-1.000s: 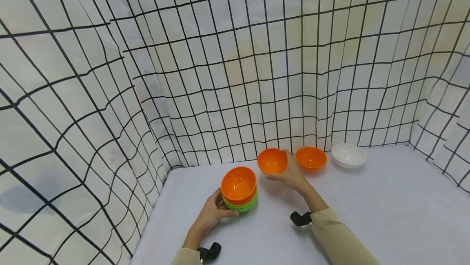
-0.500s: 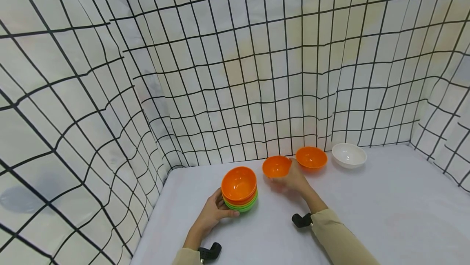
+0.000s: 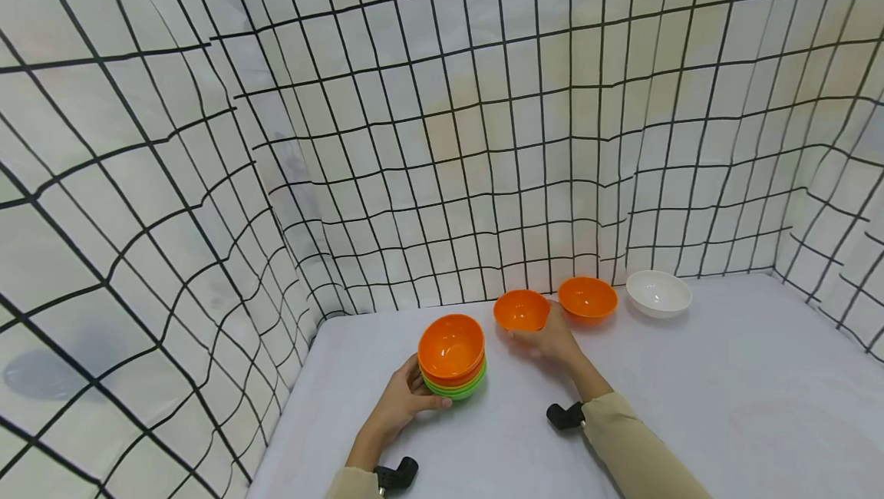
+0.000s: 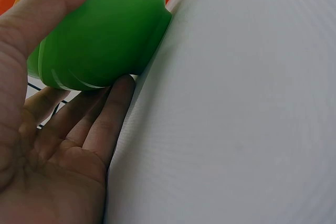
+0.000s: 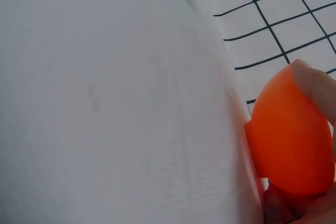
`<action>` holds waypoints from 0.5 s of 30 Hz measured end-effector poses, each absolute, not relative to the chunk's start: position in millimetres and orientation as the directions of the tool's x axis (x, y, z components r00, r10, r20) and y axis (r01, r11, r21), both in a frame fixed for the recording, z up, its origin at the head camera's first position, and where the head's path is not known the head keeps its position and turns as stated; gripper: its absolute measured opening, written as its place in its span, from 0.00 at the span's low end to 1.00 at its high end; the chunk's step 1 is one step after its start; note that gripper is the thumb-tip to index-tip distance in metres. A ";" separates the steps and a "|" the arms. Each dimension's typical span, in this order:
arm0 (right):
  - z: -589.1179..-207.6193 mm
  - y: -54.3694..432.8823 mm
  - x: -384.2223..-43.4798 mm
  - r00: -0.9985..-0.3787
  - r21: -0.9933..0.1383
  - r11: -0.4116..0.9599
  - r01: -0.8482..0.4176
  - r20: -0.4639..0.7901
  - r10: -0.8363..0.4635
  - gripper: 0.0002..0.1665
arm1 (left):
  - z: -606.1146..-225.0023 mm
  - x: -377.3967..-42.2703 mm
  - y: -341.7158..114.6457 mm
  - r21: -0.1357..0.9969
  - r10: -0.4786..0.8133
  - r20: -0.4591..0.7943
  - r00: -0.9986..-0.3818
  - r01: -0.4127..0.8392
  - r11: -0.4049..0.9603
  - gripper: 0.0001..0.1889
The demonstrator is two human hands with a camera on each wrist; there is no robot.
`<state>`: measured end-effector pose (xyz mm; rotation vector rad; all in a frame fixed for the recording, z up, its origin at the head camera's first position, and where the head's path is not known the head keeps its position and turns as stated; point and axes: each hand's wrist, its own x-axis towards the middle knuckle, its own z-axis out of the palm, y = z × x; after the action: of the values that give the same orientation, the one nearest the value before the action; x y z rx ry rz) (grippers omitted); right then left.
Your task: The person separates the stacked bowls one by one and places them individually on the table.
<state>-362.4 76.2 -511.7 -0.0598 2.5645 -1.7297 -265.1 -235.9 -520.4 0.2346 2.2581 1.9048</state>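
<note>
On the left of the table stands a stack of bowls (image 3: 452,357), orange at the top and green at the bottom. My left hand (image 3: 403,403) holds it from the left, the thumb in front and the fingers behind. The stack's green outer wall (image 4: 105,30) fills the upper part of the left wrist view. Farther back, my right hand (image 3: 555,336) grips a single orange bowl (image 3: 519,309) by its right side, the thumb near its rim. In the right wrist view this orange bowl (image 5: 289,135) has its foot at or very near the table surface.
To the right of the right hand a second orange bowl (image 3: 587,298) stands upright, with a white bowl (image 3: 658,293) beyond it. A white cloth wall with black grid lines (image 3: 428,130) rises behind the white table (image 3: 746,391) and along its sides.
My right hand has brought the orange bowl slightly down and to the right since a second ago, nearer the table. The left hand and the stack have stayed in place.
</note>
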 end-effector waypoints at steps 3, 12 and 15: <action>-514.2 75.0 -364.8 -0.999 -0.938 0.346 0.009 -0.024 -0.040 0.62 | -520.2 -264.9 -235.4 0.986 0.238 -0.034 -0.971 0.006 0.164 0.55; -511.8 70.9 -369.4 -0.998 -0.942 0.329 0.068 -0.070 0.006 0.61 | -519.1 -263.5 -234.9 0.987 0.240 -0.031 -0.970 0.009 0.162 0.55; -510.2 69.2 -370.0 -0.996 -0.938 0.335 0.090 -0.087 0.024 0.62 | -519.0 -263.5 -234.8 0.987 0.239 -0.029 -0.971 0.010 0.161 0.55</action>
<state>-370.0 69.2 -510.2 0.1073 2.5199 -1.7754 -263.5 -234.8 -519.0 0.2442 2.2509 1.9118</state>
